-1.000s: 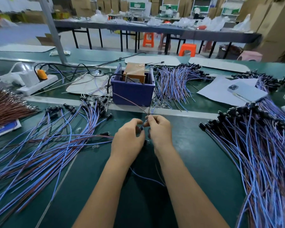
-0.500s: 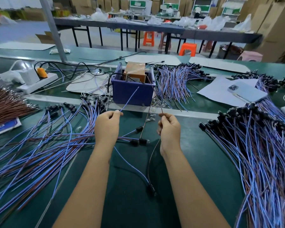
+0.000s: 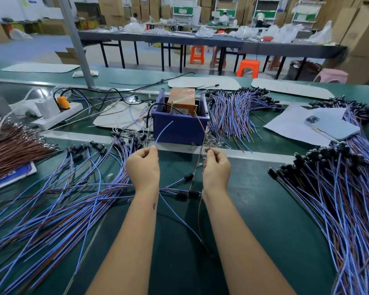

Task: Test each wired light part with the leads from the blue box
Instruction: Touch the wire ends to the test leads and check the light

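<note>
Here the left hand (image 3: 144, 165) pinches the part's blue wire (image 3: 163, 133) and the right hand (image 3: 216, 166) its brown wire (image 3: 200, 128), tips spread toward the blue box (image 3: 180, 127) just beyond, probably for its leads.

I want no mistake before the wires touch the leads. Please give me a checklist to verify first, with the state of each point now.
1. Left hand pinches the blue wire, end free: ok.
2. Right hand pinches the brown wire: ok.
3. Both wires run down to one black part near the bottom: cannot tell, too dark.
4. The two wire ends are apart, not touching each other: ok.
5. Wire ends are on the contacts in the blue box: not ok, still short of it.
6. Light glows: cannot tell.
</note>
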Demonstrator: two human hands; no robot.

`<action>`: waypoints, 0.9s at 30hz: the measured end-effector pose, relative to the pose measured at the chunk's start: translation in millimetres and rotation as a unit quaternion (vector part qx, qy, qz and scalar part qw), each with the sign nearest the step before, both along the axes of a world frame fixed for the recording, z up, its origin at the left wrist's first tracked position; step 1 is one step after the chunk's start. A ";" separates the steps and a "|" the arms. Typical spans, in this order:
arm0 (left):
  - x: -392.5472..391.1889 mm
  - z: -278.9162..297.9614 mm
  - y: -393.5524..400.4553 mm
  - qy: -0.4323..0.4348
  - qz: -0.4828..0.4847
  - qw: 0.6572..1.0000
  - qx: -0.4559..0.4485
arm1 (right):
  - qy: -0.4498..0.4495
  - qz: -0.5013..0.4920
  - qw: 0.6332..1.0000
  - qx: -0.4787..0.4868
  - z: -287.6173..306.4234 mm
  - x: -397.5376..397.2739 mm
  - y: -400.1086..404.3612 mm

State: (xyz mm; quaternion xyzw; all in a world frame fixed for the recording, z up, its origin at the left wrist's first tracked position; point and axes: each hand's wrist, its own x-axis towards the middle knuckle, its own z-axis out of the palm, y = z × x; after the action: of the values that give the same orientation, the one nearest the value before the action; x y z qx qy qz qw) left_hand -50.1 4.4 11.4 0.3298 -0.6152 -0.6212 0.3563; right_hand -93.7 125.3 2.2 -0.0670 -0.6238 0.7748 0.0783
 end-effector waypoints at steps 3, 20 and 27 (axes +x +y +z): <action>-1.4 -2.5 -0.9 0.008 0.005 1.000 0.006 | -0.007 0.001 1.000 0.015 -4.1 -1.3 -3.0; -20.4 8.9 -0.1 0.062 0.023 0.996 0.065 | 0.039 0.014 0.999 -0.001 -14.5 9.8 3.5; -32.6 8.3 9.2 0.056 -0.013 0.994 0.089 | 0.038 0.011 0.999 -0.007 -15.9 9.7 6.2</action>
State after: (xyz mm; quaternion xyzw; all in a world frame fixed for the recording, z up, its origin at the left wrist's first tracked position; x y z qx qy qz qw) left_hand -82.8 13.6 19.7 0.3169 -0.5405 -0.6958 0.3512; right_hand -84.1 131.5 -13.8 -0.0311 -0.6154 0.7821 0.0931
